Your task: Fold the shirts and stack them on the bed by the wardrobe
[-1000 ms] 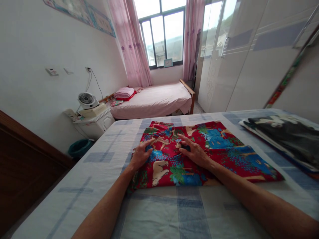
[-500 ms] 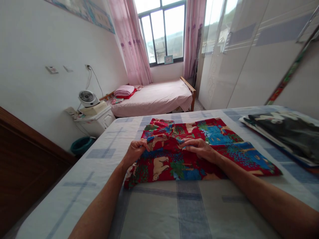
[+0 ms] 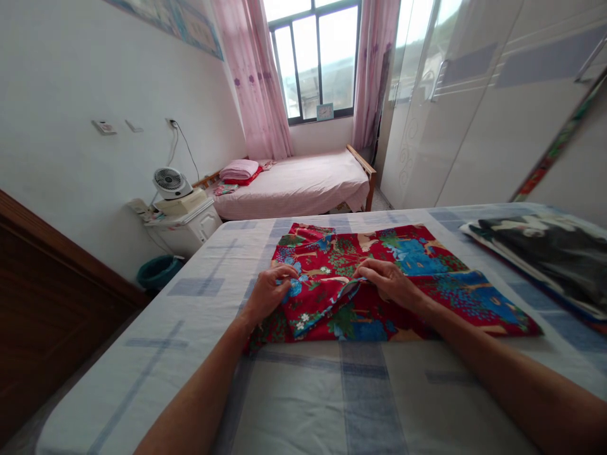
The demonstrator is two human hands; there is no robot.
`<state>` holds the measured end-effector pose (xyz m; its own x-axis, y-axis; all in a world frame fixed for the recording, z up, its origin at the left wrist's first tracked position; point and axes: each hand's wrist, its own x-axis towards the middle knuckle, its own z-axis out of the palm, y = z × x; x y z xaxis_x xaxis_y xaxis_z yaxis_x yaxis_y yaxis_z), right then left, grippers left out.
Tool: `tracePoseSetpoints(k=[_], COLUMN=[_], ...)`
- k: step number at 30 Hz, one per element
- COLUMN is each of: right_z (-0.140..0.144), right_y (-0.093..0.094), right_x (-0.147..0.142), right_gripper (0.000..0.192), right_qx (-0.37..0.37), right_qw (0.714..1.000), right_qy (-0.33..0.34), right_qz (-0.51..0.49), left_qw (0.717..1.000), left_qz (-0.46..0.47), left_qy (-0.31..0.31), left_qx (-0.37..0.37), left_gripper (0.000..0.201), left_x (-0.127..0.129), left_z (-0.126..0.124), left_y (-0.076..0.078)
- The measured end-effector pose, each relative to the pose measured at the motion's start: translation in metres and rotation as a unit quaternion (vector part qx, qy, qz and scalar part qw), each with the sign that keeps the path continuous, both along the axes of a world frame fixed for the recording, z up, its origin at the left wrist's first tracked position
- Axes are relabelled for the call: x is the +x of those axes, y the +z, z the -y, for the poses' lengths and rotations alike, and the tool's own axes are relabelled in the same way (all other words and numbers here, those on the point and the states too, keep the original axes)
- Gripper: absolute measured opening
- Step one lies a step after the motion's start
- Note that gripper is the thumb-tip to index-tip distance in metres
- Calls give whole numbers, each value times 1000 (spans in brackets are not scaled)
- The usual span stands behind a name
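Note:
A red patterned garment (image 3: 417, 303) with blue, green and cream figures lies spread on the bed sheet (image 3: 303, 398); its exact kind I cannot tell. A flap of it is turned toward me at the left, showing white flowers and a blue edge. My left hand (image 3: 272, 291) is closed, pinching the cloth at the left side of that flap. My right hand (image 3: 386, 281) pinches the flap's edge near the garment's middle, thumb and fingers together. Both forearms reach in from the bottom of the view.
At the right of the bed lies a stack of dark folded clothes (image 3: 545, 253). Beyond stand a pink-covered bed (image 3: 308, 183), a white cabinet (image 3: 190, 221) with a fan (image 3: 171, 182), and a tall wardrobe (image 3: 455, 126). A bin (image 3: 159, 273) sits on the floor at left.
The flap between my hands has come over toward me, so its flowered face and blue edge now show. Both hands have shifted slightly right in the view.

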<state>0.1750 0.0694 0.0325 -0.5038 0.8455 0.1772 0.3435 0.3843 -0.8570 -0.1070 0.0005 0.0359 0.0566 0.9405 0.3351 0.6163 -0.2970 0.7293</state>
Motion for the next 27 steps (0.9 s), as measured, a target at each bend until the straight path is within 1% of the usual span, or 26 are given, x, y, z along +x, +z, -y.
tracePoseSetpoints(k=[2, 3, 5, 7, 9, 12, 13, 14, 15, 17, 18, 20, 22, 24, 27], right_z=[4, 5, 6, 4, 2, 6, 10, 15, 21, 31, 34, 36, 32, 26, 16], right_y=[-1, -3, -8, -14, -17, -12, -9, -6, -4, -4, -7, -18, -29, -36, -35], right_x=[-5, -6, -8, -8, -7, -9, -11, -14, -18, -24, -27, -29, -28, -24, -12], right_gripper=[32, 31, 28, 25, 24, 23, 24, 26, 29, 39, 45, 54, 59, 62, 68], right_qx=[71, 90, 106, 115, 132, 204, 240, 277, 311, 352, 359, 344, 312, 283, 260], right_qw=[997, 995, 992, 989, 983, 962, 954, 946, 938, 921, 913, 906, 907, 908, 908], right_qy=[-29, -35, -39, -33, -46, -99, -100, -82, -47, 43, 75, 95, 80, 61, 42], right_qz=[28, 35, 50, 81, 123, 152, 148, 144, 143, 161, 179, 227, 271, 302, 326], left_qw=[998, 995, 987, 973, 957, 945, 943, 942, 941, 939, 939, 939, 940, 941, 940], left_qz=[-59, -88, -149, -215, -271, -308, -313, -318, -322, -329, -331, -331, -330, -331, -331], left_qy=[1, -5, -32, -68, -97, -112, -113, -110, -106, -98, -95, -90, -83, -73, -67], left_qx=[37, 49, 60, 53, 32, 5, 2, 0, -1, -2, -2, -1, -5, -17, -48], left_gripper=[24, 25, 28, 34, 48, 60, 61, 61, 62, 64, 65, 68, 70, 72, 75], left_x=[7, 12, 20, 29, 36, 42, 43, 43, 43, 42, 41, 41, 42, 44, 45], left_z=[2, 4, 8, 13, 16, 19, 19, 19, 19, 18, 17, 16, 16, 18, 21], left_y=[-1, 0, -1, -3, -7, -14, -16, -17, -19, -21, -22, -24, -26, -26, -19])
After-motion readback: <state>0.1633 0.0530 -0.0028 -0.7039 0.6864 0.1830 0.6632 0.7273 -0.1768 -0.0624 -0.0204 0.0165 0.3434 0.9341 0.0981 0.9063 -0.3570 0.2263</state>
